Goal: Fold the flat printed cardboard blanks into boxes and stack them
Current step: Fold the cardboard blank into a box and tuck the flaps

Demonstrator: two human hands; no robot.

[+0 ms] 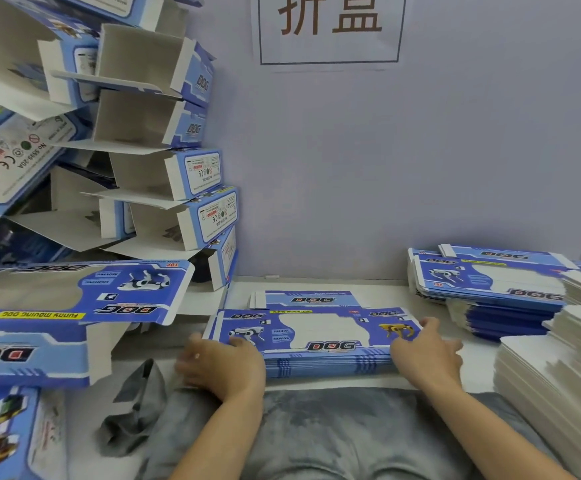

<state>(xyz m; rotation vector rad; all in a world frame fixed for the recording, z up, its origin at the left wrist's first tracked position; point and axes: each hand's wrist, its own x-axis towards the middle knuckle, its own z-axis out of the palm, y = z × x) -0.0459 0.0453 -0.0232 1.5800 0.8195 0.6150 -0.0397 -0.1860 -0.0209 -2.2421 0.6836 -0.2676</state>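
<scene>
**Both hands on the small stack of flat blanks at centre frame**

A low stack of flat blanks [311, 336], blue and white with "DOG" lettering and robot-dog pictures, lies on the white worktop [358, 284] in the lower middle of the frame. The left hand [221, 367] rests at the stack's lower left corner, its fingers [192, 362] curled at the edge and blurred, so whether they actually pinch the card cannot be told. The right hand [427, 353] lies on the stack's right end, fingers [429, 323] loosely spread and laid on the top blank near the yellow dog print.

Folded boxes [164, 140] are piled high in the upper left of the frame, open white insides facing the camera, leaning against the pale wall [420, 161]. A larger folded box [74, 299] juts in at the left edge, middle height. At the right of the frame sits a second pile of printed blanks [490, 282], and beside it, toward the lower right, stacks of plain white card [559, 386]. A paper sign [330, 29] with large characters hangs at the top centre. A grey cloth [334, 431] covers the foreground beneath both forearms.
</scene>
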